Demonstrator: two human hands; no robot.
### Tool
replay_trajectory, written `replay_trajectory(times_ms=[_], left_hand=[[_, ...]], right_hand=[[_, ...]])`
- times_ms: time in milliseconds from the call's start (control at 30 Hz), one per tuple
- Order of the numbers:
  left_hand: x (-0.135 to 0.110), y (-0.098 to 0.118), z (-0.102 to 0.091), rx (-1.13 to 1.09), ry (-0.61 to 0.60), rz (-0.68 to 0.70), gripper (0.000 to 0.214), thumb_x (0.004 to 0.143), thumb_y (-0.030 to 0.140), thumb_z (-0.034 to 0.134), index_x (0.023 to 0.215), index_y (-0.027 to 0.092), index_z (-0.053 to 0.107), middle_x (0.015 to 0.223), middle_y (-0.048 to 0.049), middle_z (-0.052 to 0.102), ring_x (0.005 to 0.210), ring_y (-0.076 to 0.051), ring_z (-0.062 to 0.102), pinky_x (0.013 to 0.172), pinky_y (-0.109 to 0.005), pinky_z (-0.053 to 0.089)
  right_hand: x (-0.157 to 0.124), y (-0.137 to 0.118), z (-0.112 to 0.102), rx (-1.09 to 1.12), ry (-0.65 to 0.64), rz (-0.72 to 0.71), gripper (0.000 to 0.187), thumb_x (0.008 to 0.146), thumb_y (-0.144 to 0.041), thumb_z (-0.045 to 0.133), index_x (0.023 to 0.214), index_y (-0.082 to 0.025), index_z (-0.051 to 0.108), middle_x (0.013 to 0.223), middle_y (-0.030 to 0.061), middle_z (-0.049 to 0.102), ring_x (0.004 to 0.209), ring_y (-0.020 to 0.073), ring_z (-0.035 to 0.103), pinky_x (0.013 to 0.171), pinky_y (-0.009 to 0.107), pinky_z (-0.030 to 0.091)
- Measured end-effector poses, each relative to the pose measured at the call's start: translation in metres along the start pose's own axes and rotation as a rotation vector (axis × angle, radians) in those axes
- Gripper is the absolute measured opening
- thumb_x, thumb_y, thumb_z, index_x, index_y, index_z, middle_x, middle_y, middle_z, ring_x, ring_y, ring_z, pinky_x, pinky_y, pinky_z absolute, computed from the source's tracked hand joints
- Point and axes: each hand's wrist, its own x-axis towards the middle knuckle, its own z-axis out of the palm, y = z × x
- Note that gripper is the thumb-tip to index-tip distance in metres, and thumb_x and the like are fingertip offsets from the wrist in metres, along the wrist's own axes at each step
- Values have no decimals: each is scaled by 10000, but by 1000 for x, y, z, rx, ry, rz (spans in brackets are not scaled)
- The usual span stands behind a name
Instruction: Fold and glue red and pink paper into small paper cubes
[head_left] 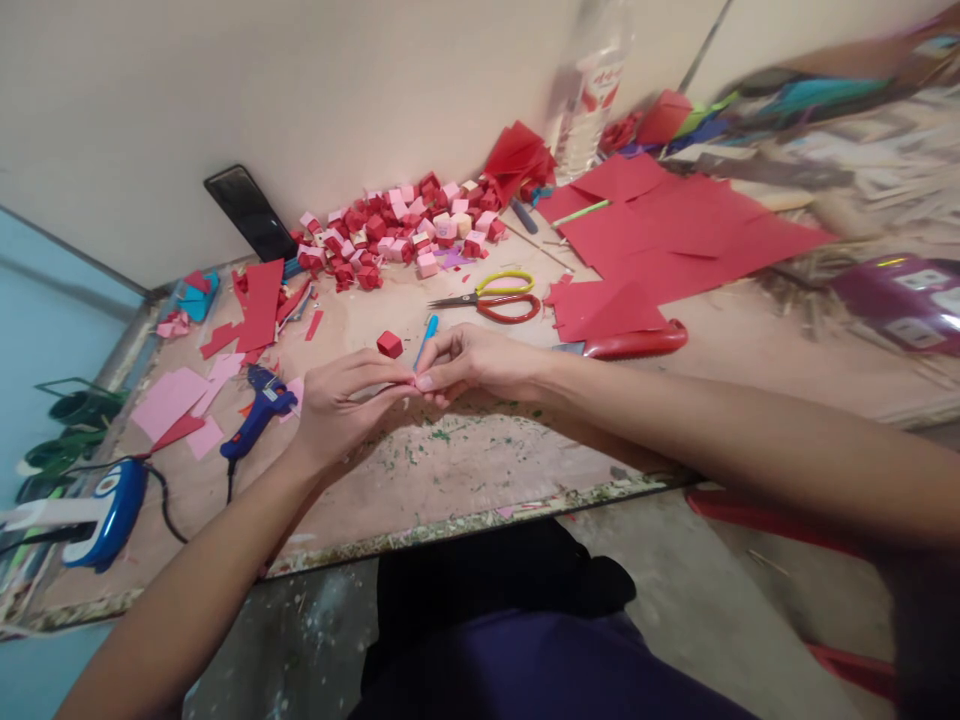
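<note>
My left hand [345, 400] and my right hand [469, 362] meet over the middle of the worktable [480, 470], fingertips pinched together on a tiny pink piece that I can barely make out. Just beyond the fingers stands one small red paper cube [389, 344], and a blue-handled tool [425, 338] lies beside it. A pile of red and pink paper cubes [401, 228] is heaped against the wall. Scissors with yellow and red handles [495, 297] lie behind my right hand.
A blue glue gun [259, 410] lies left of my left hand, its cord running to a blue device [109, 515]. Red paper sheets [675, 225] cover the right. Pink sheets [169, 400], a phone [251, 212] and a clear bottle [592, 85] are also there.
</note>
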Motion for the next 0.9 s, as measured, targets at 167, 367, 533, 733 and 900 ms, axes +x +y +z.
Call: replay_trajectory(times_ms=[167, 367, 533, 733, 900], left_hand=[[2, 4, -2, 56, 20, 146, 187, 883, 141, 840, 1039, 244, 835, 904, -32, 830, 818, -159, 775, 749, -272, 620], [3, 3, -2, 61, 3, 194, 197, 881, 144, 843, 1053, 239, 815, 923, -33, 821, 849, -169, 757, 763, -303, 610], [1, 4, 2, -62, 23, 28, 108, 870, 182, 860, 950, 233, 809, 894, -24, 800, 840, -169, 734, 771, -311, 587], [0, 3, 5, -145, 26, -142, 115, 858, 271, 883, 942, 250, 809, 891, -32, 792, 850, -184, 701, 809, -349, 564], [-1, -4, 1, -215, -56, -246, 194, 856, 294, 884, 1044, 276, 839, 997, -58, 797, 949, -200, 711, 859, -350, 566]], right_hand=[[-3, -4, -2, 25, -52, 67, 298, 713, -343, 984, 905, -172, 832, 825, 22, 761, 725, 127, 687, 767, 293, 592], [-5, -2, 1, 31, -188, 25, 267, 817, -367, 911, 919, -138, 818, 738, 2, 702, 593, 82, 585, 587, 218, 477], [-3, 2, 5, 59, -150, -7, 238, 811, -347, 900, 865, -141, 793, 713, -9, 682, 573, 92, 572, 582, 237, 486], [-2, 2, 7, 71, -113, 0, 238, 795, -348, 902, 815, -147, 776, 652, -22, 648, 543, 92, 528, 596, 255, 513], [-2, 0, 6, 57, -99, -4, 274, 794, -364, 907, 740, -155, 739, 556, -50, 560, 497, 88, 461, 557, 247, 518]])
